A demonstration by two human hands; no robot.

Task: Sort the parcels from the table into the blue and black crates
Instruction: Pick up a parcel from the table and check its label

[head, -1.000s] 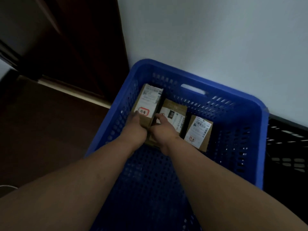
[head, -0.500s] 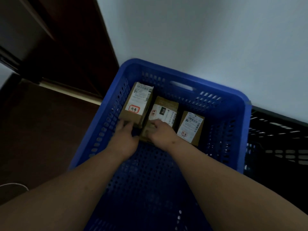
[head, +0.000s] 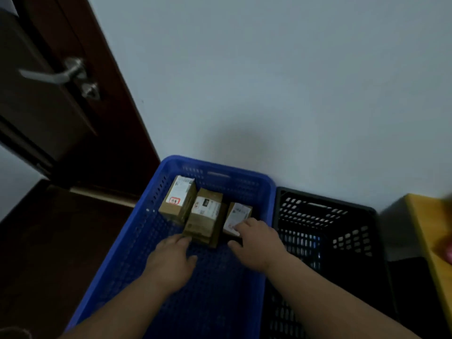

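Three parcels sit in the blue crate [head: 149, 223], with both your hands down among them.

The left parcel [head: 178, 200], middle parcel [head: 205, 217] and right parcel [head: 236, 217] stand in a row at the far end of the crate, labels up, each touching or just beside the next. Your left hand [head: 171, 259] lies with fingers straight and relaxed, its fingertips touching the near bottom edge of the middle parcel and gripping nothing. Your right hand [head: 256, 242] rests on the near end of the right parcel, fingers loosely bent over the label; whether it grips the box, you cannot tell. The hands are apart, with the middle parcel between them. The black crate [head: 327, 211] stands just right of the blue one, touching it, against the pale wall [head: 269, 81]. A yellow table [head: 430, 231] edge shows at far right, and a dark door [head: 49, 106] with a metal handle [head: 58, 74] at left.
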